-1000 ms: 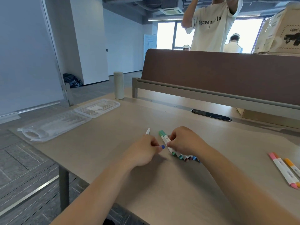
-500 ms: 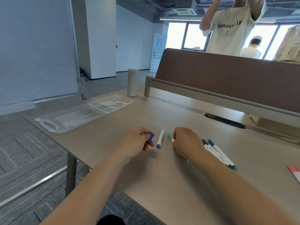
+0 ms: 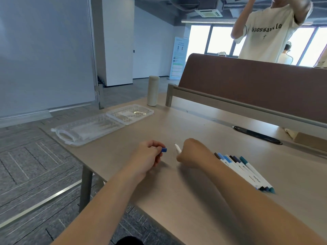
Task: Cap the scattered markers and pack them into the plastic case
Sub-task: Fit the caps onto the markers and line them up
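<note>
Head view: ridged clear plastic case flat on smooth tan table

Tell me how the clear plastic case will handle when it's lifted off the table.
The case looks thin and see-through, so it is probably light and somewhat bendy. It lies open flat in two joined halves, so lifting it by the handle would likely let the other half swing.
</note>
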`<state>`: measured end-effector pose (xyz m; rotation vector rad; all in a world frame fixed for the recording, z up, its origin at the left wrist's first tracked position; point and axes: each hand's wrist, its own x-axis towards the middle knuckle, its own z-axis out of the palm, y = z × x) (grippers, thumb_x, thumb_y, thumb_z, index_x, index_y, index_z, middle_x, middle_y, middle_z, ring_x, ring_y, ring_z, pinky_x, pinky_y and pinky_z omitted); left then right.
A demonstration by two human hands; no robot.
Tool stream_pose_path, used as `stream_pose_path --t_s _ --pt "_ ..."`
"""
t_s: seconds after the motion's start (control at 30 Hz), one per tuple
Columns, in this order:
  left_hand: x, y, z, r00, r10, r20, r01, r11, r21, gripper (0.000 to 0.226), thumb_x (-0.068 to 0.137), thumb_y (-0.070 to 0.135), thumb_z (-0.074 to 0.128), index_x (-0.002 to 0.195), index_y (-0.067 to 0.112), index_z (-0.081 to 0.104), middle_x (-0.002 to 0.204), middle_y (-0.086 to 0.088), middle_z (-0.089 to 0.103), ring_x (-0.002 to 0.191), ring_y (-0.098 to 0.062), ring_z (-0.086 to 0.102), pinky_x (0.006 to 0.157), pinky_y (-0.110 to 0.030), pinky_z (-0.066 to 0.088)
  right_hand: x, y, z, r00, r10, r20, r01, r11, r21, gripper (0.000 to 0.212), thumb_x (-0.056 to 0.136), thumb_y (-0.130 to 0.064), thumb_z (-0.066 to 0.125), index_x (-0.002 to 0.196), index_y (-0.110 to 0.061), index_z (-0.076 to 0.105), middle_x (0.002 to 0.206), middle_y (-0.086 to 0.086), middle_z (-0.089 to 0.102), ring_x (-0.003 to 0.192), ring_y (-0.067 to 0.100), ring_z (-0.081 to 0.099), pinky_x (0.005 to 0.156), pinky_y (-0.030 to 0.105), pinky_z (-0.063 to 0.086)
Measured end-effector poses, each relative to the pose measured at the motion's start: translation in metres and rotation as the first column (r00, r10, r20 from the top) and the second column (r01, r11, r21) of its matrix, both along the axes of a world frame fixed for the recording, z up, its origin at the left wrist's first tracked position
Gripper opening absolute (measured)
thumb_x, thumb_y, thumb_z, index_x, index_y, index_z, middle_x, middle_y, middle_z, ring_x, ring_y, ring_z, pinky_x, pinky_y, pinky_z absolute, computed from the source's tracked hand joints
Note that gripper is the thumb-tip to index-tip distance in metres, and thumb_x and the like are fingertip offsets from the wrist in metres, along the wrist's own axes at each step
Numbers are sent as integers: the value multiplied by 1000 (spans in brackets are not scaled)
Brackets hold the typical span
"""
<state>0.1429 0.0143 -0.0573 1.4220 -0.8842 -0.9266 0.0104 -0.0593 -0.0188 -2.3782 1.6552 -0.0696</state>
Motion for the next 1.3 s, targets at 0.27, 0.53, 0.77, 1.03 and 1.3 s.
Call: stream_pose_path --t_s 0.27,0.53,0.77,1.03,1.3 --pt "-1 -9 1 998 70 8 -70 998 4 15 96 5 51 85 14 56 64 -4 59 45 -11 47 45 -23 33 -47 36 25 952 167 256 -205 970 130 1 91 -19 60 91 -18 60 96 5 67 72 10 60 60 17 43" --pt "-17 -8 13 994 99 -55 -99 995 -3 18 98 3 45 86 12 55 63 -5 56 48 -13 46 41 -22 34 -75 50 31 956 189 225 -230 958 171 10 86 -21 62 95 -19 65 93 -3 65 77 11 61 82 33 56" --pt "-27 4 26 998 57 -39 -57 998 0 19 98 2 45 88 10 59 64 -6 56 49 -13 45 43 -21 35 -85 55 37 955 178 239 -222 959 174 13 86 -24 61 97 -19 66 95 -3 65 81 15 66 86 40 58" --pt "-33 4 29 999 45 -13 -45 999 6 11 96 4 51 89 8 59 65 -7 60 51 -15 48 48 -25 38 -99 59 42 953 163 256 -206 967 151 10 84 -22 62 92 -20 66 98 1 66 87 22 68 84 43 58" --pt "-42 1 31 990 52 -128 -51 999 8 13 90 -1 57 96 10 59 70 -13 68 53 -19 57 51 -27 46 -105 56 42 951 164 264 -212 963 164 15 87 -21 61 101 -15 64 103 3 64 81 16 62 84 37 55"
